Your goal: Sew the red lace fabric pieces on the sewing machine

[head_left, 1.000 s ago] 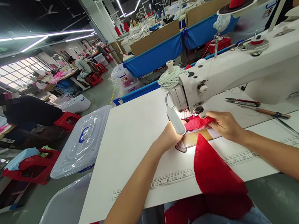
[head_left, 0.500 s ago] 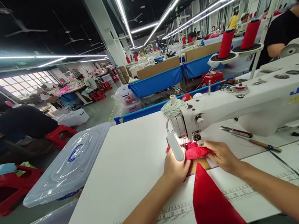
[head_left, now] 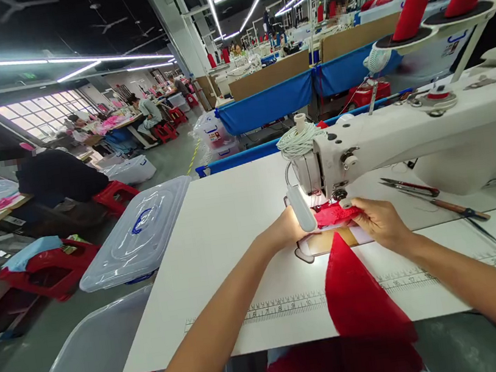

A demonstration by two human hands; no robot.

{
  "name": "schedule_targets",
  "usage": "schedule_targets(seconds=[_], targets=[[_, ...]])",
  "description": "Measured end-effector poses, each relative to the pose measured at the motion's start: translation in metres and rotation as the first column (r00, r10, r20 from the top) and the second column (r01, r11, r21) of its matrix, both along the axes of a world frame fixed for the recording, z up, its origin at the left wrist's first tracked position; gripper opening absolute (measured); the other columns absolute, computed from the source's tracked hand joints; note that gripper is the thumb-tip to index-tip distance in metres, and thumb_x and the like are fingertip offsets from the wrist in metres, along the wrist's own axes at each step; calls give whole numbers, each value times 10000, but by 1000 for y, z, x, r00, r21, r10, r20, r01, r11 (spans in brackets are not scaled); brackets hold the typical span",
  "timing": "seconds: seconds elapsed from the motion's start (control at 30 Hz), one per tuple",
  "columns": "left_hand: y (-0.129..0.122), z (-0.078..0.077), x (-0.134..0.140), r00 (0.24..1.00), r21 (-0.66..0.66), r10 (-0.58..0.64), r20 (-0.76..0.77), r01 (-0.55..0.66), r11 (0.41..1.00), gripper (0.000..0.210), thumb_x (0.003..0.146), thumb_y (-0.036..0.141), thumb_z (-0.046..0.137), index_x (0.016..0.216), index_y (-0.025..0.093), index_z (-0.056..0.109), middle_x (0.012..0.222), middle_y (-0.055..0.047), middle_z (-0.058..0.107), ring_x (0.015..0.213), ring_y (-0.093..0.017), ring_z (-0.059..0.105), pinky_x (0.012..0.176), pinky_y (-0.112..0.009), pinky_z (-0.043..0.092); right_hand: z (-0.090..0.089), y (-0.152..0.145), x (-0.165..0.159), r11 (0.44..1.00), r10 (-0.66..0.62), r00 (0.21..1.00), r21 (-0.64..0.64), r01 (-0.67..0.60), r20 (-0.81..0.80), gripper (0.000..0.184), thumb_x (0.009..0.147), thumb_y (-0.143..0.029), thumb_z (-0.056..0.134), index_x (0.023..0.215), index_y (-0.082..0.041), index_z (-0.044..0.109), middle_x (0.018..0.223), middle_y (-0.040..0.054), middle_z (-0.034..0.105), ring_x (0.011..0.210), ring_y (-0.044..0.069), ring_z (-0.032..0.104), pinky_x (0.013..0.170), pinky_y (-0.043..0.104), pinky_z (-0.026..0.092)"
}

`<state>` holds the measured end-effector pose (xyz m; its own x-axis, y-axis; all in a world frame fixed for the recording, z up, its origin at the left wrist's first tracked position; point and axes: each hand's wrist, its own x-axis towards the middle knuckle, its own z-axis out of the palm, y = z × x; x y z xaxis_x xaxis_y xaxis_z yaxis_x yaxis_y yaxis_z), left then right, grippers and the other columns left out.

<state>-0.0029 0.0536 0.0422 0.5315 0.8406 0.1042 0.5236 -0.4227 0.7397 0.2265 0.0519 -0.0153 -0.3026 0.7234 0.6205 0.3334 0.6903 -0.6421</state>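
A piece of red textured fabric [head_left: 337,214] lies under the needle end of a white sewing machine [head_left: 402,133]. My right hand [head_left: 384,221] pinches its right edge between thumb and fingers. At the left side of the needle area is my left hand [head_left: 285,229], its fingers mostly hidden behind the small machine lamp [head_left: 302,209]; I cannot see whether they grip the fabric. A pointed red cloth panel [head_left: 360,293] hangs from just below the machine bed over the table's front edge toward my lap.
To the right of the needle lie thread snips [head_left: 409,188] and a wooden-handled tool [head_left: 458,208]. A printed ruler [head_left: 293,308] runs along the white table [head_left: 218,233]. Left of it stand a lidded clear bin [head_left: 143,231] and an open one [head_left: 91,350]. Red thread cones [head_left: 418,2] rise behind.
The view has tilted down and shifted, showing more of the lap and table edge. My left hand has slid leftward and farther behind the lamp. My right hand still holds the fabric's right edge.
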Motion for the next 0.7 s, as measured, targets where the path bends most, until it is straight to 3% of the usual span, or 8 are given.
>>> schedule_targets(seconds=[0.13, 0.3, 0.37, 0.47, 0.57, 0.7], targets=[[-9, -8, 5, 999, -20, 24, 41, -23, 1000, 460, 700, 307, 746, 613, 216, 304, 634, 53, 347, 621, -118, 335, 597, -273, 340, 2, -1, 0, 1000, -15, 1000, 7, 15, 9, 309, 992, -484, 438, 903, -249, 616, 645, -4, 671, 541, 165, 659, 546, 276, 573], [-13, -17, 8, 993, -4, 80, 91, -80, 997, 301, 783, 198, 556, 627, 215, 298, 628, 45, 362, 622, -121, 349, 618, -273, 346, 2, 1, 0, 996, -53, 998, 72, 51, 35, 178, 947, -385, 515, 893, -253, 621, 711, -1, 686, 602, 163, 659, 571, 273, 560], [-8, -16, 6, 994, -19, 42, 97, -41, 999, 251, 763, 160, 516, 617, 212, 317, 621, 40, 384, 602, -115, 359, 596, -268, 348, 2, 2, 1, 990, -99, 994, 110, 94, 43, 84, 886, -310, 575, 907, -252, 632, 806, 15, 712, 708, 179, 682, 640, 284, 565], [2, -12, 3, 995, -43, -50, 91, 54, 998, 294, 732, 160, 544, 569, 214, 306, 575, 43, 364, 566, -105, 341, 567, -264, 346, 3, 5, 5, 972, -191, 981, 146, 185, 26, 148, 835, -183, 540, 909, -250, 650, 870, 23, 731, 793, 189, 697, 724, 303, 565], [11, -9, 2, 989, -54, -121, 81, 126, 991, 317, 739, 186, 575, 546, 215, 324, 553, 41, 369, 563, -106, 347, 573, -263, 366, 7, 7, 9, 951, -276, 961, 138, 277, -25, 175, 841, -158, 510, 873, -249, 656, 824, 17, 736, 722, 183, 696, 703, 311, 567], [10, -5, 1, 988, -64, -135, 68, 140, 988, 309, 766, 218, 580, 558, 214, 351, 559, 41, 385, 562, -105, 358, 568, -261, 373, 14, 4, 8, 948, -309, 946, 52, 314, -94, 141, 916, -258, 509, 857, -251, 637, 673, -7, 703, 575, 174, 665, 585, 300, 567]])
